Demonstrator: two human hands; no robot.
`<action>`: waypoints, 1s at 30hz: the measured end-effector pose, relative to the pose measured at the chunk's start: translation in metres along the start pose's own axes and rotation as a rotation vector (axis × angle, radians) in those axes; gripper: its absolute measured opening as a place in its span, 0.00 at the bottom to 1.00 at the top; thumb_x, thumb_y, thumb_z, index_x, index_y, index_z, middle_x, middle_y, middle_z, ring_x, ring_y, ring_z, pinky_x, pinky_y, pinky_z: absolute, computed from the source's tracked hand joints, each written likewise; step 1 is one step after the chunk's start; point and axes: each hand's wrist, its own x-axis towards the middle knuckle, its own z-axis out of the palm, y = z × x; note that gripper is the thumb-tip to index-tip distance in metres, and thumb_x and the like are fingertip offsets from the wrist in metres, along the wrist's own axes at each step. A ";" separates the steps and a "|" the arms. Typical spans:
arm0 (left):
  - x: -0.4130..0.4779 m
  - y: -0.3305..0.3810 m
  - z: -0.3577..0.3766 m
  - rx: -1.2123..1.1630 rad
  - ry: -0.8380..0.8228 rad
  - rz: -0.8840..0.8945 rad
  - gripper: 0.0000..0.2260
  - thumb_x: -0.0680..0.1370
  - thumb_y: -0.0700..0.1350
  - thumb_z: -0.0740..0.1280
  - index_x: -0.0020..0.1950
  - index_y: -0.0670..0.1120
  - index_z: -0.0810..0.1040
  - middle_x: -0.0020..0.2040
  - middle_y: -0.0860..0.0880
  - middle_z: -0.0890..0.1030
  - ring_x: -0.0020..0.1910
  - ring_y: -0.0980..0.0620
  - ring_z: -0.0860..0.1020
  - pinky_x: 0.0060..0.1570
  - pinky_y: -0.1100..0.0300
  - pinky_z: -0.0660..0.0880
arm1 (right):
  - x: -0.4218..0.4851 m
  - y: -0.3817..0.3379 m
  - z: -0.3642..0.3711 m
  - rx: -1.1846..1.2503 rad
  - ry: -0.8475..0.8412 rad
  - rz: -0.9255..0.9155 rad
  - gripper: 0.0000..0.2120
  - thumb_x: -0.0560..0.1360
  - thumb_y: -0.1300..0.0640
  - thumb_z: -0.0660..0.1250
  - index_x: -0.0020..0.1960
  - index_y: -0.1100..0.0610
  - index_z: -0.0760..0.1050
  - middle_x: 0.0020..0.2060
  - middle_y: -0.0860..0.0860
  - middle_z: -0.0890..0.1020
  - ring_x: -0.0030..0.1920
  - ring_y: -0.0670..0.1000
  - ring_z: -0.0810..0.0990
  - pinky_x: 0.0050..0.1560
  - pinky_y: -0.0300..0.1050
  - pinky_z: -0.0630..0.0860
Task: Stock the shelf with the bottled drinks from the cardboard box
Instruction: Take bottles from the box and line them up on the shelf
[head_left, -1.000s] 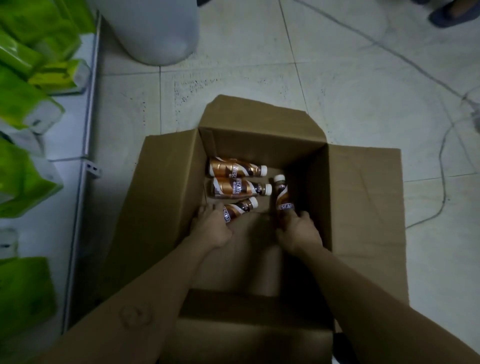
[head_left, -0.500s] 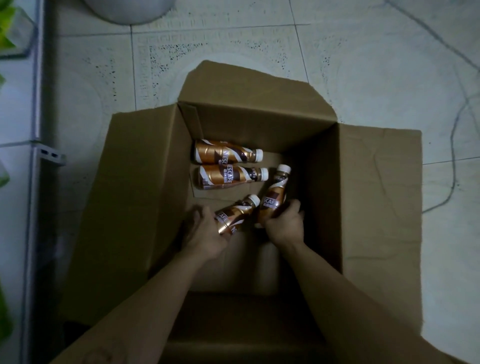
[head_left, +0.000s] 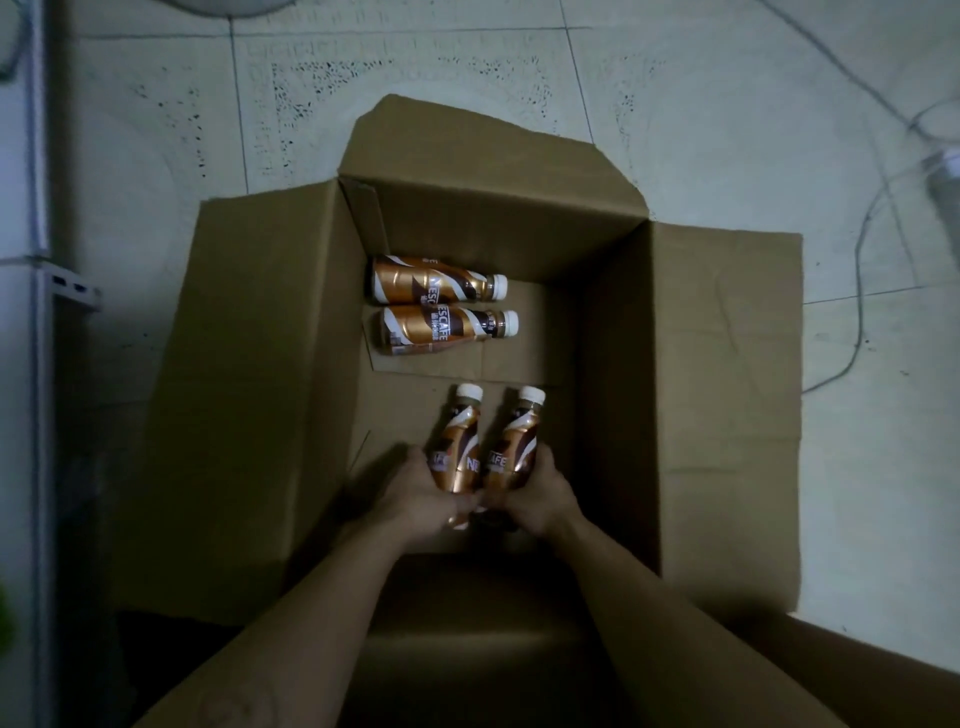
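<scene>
An open cardboard box (head_left: 270, 395) stands on the floor below me. Two gold-and-brown coffee bottles with white caps lie on its bottom at the far left, one (head_left: 436, 280) behind the other (head_left: 447, 328), caps pointing right. My left hand (head_left: 415, 493) grips the base of a third bottle (head_left: 460, 441). Close beside it, my right hand (head_left: 540, 493) grips a fourth bottle (head_left: 517, 441). Both held bottles are side by side above the box's near part, caps pointing away from me.
The box's four flaps are spread outward over a pale tiled floor (head_left: 675, 104). A white shelf edge with a bracket (head_left: 67, 283) runs along the left. A thin cable (head_left: 862, 270) curls over the floor at the right.
Both hands have lifted their bottles off the box bottom and drawn them toward me, side by side and parallel. The view has shifted, so the green packs on the shelf are out of sight.
</scene>
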 end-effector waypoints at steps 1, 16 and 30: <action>-0.002 -0.004 0.004 -0.011 -0.017 -0.006 0.32 0.66 0.46 0.78 0.66 0.50 0.67 0.61 0.48 0.77 0.58 0.47 0.76 0.55 0.51 0.73 | -0.001 0.003 0.003 0.047 0.007 -0.016 0.41 0.66 0.56 0.78 0.72 0.52 0.60 0.62 0.52 0.77 0.54 0.50 0.78 0.53 0.46 0.74; -0.056 0.044 -0.035 -0.118 0.048 0.197 0.27 0.66 0.43 0.78 0.62 0.48 0.73 0.57 0.49 0.80 0.56 0.49 0.78 0.59 0.49 0.74 | -0.053 -0.037 -0.040 0.140 0.046 -0.216 0.34 0.64 0.57 0.79 0.66 0.49 0.67 0.51 0.45 0.78 0.51 0.48 0.78 0.41 0.41 0.76; -0.336 0.122 -0.130 -0.091 0.490 0.888 0.28 0.61 0.51 0.80 0.55 0.56 0.70 0.49 0.59 0.76 0.49 0.57 0.76 0.47 0.59 0.74 | -0.330 -0.143 -0.125 0.216 0.340 -0.890 0.32 0.62 0.55 0.80 0.59 0.46 0.67 0.46 0.48 0.82 0.42 0.50 0.84 0.37 0.48 0.83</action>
